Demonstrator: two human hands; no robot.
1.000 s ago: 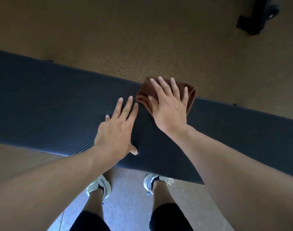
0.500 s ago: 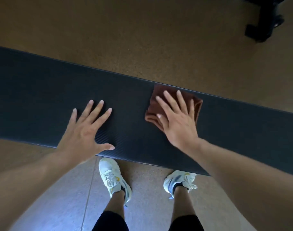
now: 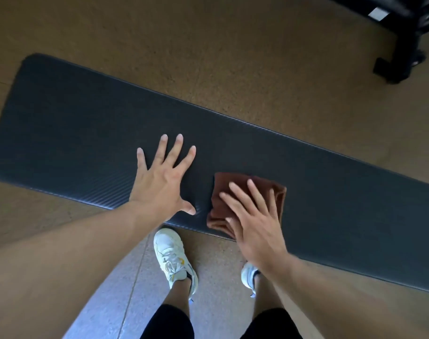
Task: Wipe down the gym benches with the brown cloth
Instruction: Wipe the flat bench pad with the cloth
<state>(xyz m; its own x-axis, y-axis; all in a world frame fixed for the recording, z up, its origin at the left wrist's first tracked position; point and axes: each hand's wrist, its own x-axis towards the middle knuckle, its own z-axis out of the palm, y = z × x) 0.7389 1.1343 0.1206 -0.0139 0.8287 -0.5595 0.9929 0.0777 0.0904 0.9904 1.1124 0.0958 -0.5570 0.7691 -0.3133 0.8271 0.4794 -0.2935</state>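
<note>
My right hand [image 3: 255, 231] lies flat, its fingers [image 3: 241, 199] slightly spread and pressed down on top of the folded brown cloth [image 3: 235, 189], not pinching it; the cloth is held under the palm and fingers only. The cloth sits on the long dark padded bench surface [image 3: 86, 123], at its near edge, with one folded corner reaching that edge just in front of my feet. My left hand [image 3: 162, 184] is just beside it, apart from the cloth, fingers fanned wide and palm flat on the bare surface, bracing.

The relation I am watching is the long axis of the surface. It runs from the rounded end at the far left down toward the right, where it passes out of view. From the cloth, the larger visible stretch lies to the left, beyond my left hand, up to that rounded end. The right hand owns the cloth, so I judge the next stroke must run along this axis, and a leftward stroke would meet the left hand first, which would have to lift or shift. The far edge opposite the cloth also looks within reach of a push away from me.

A black equipment frame [image 3: 401, 42] stands on the brown floor [image 3: 208, 45] well apart at the far right corner.
</note>
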